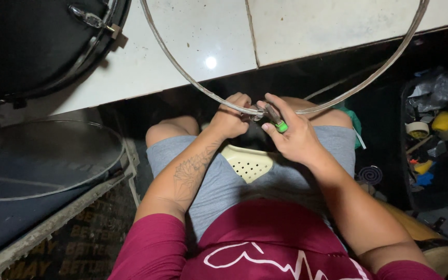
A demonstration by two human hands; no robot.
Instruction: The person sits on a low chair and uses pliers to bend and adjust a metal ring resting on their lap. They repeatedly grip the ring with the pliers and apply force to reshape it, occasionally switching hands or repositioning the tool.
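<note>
Seated person viewed from above, knees apart over a pale yellow perforated plastic stool seat (pixel 247 163). A large thin metal hoop (pixel 182 72) runs from the white tiled floor (pixel 307 26) down to the person's lap, its lowest arc passing between both hands.

Left hand (pixel 230 118): fingers curled shut around the lower arc of the hoop, grip closed on the metal band, knuckles up. Forearm bears a floral tattoo.

Right hand (pixel 291 135): grip closed on a small tool with a green tip (pixel 281 126), held against the hoop just beside the left hand. The tool's working end meets the hoop at a small metal fitting; its exact type cannot be told, being partly hidden by the fingers.

Surroundings: a black drum shell (pixel 37 41) with a chrome lug lies at upper left on the tiles. Below it, a clear drum head (pixel 42 155) rests on a dark raised surface. At right, in shadow, a cluttered heap of tape rolls and yellow and blue items (pixel 431 135). A dark spiral coil (pixel 370 175) lies near the right knee
</note>
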